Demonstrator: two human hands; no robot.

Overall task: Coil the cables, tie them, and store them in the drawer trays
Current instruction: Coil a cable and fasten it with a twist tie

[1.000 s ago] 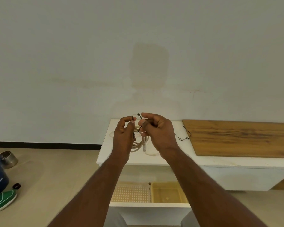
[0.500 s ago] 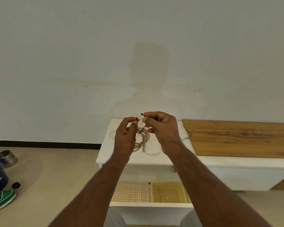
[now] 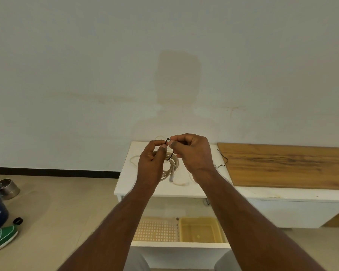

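At centre frame the beige cable (image 3: pixel 171 165) hangs coiled; the left hand (image 3: pixel 150 163) and right hand (image 3: pixel 192 153) each pinch the black tie (image 3: pixel 169 153), apparently mid-knot. Both drawer trays (image 3: pixel 201 229), lower centre, hold no cable yet.

you have nothing to read here: no text, label, brand, number or sign shows on any surface in front of you.
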